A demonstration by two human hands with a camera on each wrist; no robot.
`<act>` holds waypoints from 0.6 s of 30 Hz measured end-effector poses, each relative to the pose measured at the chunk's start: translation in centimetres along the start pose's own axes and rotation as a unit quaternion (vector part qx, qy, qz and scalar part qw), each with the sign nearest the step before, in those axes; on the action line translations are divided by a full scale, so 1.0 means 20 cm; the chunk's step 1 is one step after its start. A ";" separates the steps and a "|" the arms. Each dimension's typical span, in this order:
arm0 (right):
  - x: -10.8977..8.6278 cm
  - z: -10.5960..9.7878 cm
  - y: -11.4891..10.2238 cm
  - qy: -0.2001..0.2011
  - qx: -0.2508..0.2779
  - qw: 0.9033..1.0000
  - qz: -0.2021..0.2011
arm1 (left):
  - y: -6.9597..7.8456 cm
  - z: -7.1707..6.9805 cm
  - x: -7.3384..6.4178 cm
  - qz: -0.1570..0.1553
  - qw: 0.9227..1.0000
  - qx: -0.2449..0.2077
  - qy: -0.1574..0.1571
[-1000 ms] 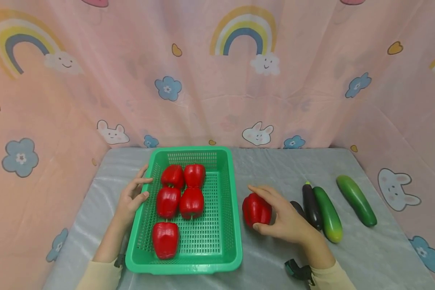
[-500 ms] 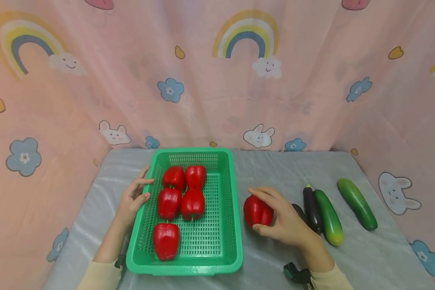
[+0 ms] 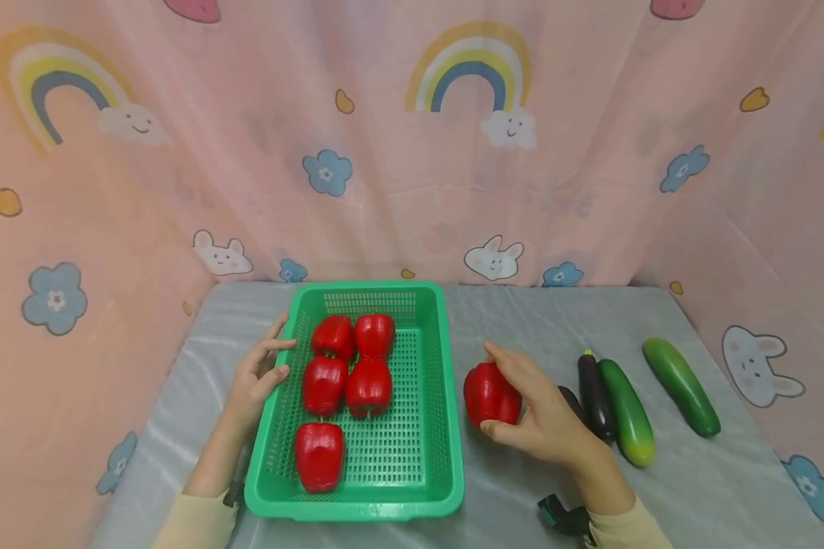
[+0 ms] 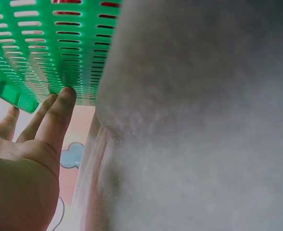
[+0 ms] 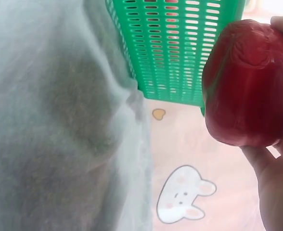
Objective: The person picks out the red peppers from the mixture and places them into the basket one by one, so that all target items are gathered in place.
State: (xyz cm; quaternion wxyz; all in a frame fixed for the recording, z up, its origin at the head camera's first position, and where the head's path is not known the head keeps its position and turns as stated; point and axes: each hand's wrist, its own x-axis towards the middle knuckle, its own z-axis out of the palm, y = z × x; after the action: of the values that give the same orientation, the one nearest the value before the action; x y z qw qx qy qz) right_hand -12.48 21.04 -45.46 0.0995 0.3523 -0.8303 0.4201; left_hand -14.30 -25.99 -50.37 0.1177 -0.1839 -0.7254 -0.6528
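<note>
My right hand (image 3: 545,415) grips a red bell pepper (image 3: 482,393), thumb on its near side and fingers round the far side, just right of the green basket (image 3: 357,509). In the right wrist view the bell pepper (image 5: 250,86) sits between thumb and fingers, beside the basket's outer wall (image 5: 175,62). My left hand (image 3: 250,385) rests against the basket's left rim. Its fairly straight fingers touch the perforated wall (image 4: 83,62) in the left wrist view. Several red bell peppers, such as the nearest one (image 3: 319,457), lie in the left half of the basket.
Right of my right hand lie a dark eggplant (image 3: 595,400), a cucumber-like green vegetable (image 3: 626,412) and another green one (image 3: 681,387). A second dark piece (image 3: 572,402) is partly hidden by my hand. Grey cloth (image 3: 508,313) covers the table, backed by a pink patterned curtain (image 3: 384,221).
The whole head view shifts slightly. My right hand's fingers settle a little more closely round the bell pepper. My left hand keeps its place at the basket's rim.
</note>
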 end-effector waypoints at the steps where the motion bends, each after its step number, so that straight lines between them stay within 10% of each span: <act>1: 0.01 0.00 0.00 0.001 0.002 1.000 -0.006 | 0.00 0.00 0.00 -0.001 1.000 0.001 0.000; 18: 0.13 0.01 -0.09 0.014 0.033 0.995 -0.091 | 0.00 0.00 0.00 -0.013 1.000 0.008 -0.002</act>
State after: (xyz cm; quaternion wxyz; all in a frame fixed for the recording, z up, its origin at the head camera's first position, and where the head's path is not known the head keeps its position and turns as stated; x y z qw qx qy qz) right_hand -13.23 18.85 -43.20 0.1375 0.4235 -0.7792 0.4411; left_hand -14.28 -26.00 -50.41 0.1092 -0.1748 -0.7335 -0.6477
